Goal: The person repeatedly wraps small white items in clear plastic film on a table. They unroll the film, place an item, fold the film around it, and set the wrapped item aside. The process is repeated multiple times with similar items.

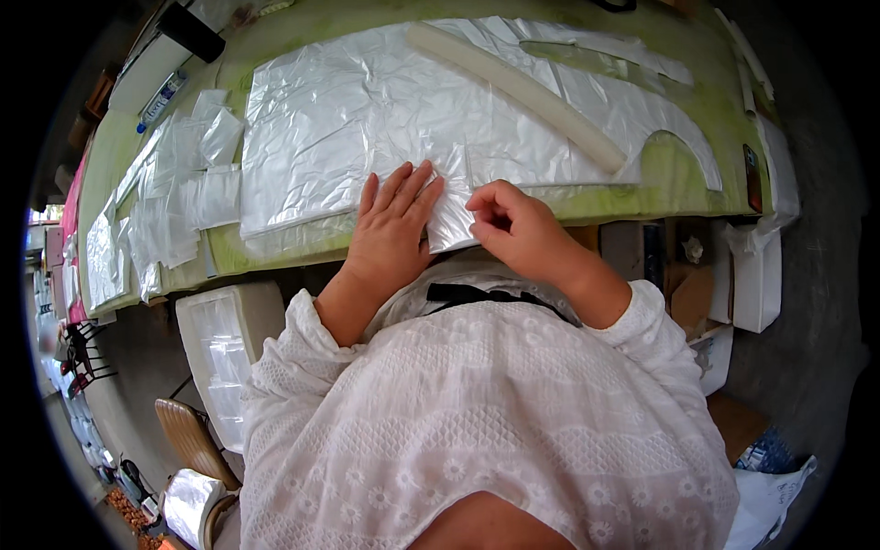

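Observation:
My left hand [392, 220] lies flat, fingers stretched out, on the shiny plastic sheeting near the table's front edge. Beside its fingers is a small clear plastic bag [451, 220], its lower end reaching the table edge in front of my body. My right hand [518, 229] is curled, with thumb and forefinger closed at the right edge of that bag. The fingertips hide exactly how much film they grip. Under both hands spreads a large crinkled stack of clear plastic sheeting [312, 119].
A long pale tube [518, 96] lies slantwise across the sheeting. Smaller plastic bags [165, 211] are piled at the left, near a water bottle [162, 101] and a black cylinder [191, 33]. A dark phone-like object [752, 179] sits at the right edge. A white foam box [234, 307] stands below the table.

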`<state>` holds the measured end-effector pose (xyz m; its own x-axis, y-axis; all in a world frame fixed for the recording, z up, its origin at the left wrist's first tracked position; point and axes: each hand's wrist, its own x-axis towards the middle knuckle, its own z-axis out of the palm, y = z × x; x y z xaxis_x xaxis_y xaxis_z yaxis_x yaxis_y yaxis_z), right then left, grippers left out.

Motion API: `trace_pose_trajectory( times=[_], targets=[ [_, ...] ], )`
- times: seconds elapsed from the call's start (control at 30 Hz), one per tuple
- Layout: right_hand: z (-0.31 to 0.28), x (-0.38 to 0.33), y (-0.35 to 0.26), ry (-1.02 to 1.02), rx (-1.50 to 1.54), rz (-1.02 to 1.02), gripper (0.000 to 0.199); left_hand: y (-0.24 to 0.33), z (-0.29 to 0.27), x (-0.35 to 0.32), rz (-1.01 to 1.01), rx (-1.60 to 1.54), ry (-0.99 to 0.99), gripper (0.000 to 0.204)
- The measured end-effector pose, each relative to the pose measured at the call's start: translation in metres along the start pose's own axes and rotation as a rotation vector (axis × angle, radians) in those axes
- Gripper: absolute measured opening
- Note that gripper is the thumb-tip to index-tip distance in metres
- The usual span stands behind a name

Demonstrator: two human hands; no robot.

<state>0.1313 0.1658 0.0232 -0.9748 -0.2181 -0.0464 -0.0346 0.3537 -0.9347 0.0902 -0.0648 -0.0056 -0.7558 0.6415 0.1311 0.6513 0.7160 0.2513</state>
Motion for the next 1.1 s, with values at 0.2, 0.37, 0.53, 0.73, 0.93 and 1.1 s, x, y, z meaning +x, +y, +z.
trace_pose_trajectory(
  times=[0.2,0.37,0.53,0.73,0.93,1.1],
  targets=[
    [-0.011,0.028,0.029,0.106,-0.528,-0.594,0.037,0.002,-0.006,0.004,-0.039,-0.148,0.074,0.055],
    [-0.007,0.044,0.031,0.157,-0.555,-0.496,0.015,-0.008,-0.001,0.016,-0.119,-0.24,0.221,0.022],
    [0.004,0.056,0.033,0.29,-0.661,-0.38,0.025,-0.005,0.001,0.03,-0.185,-0.203,0.347,0.014],
    [0.011,0.065,0.034,0.373,-0.813,-0.324,0.026,-0.01,0.005,0.042,-0.256,-0.144,0.291,0.016],
    [0.008,0.066,0.028,0.284,-0.859,-0.237,0.027,-0.011,0.008,0.051,-0.135,-0.177,0.417,0.032],
    [0.004,0.068,0.027,0.274,-0.775,-0.161,0.026,-0.001,0.009,0.052,-0.082,-0.003,0.109,0.065]
  ],
)
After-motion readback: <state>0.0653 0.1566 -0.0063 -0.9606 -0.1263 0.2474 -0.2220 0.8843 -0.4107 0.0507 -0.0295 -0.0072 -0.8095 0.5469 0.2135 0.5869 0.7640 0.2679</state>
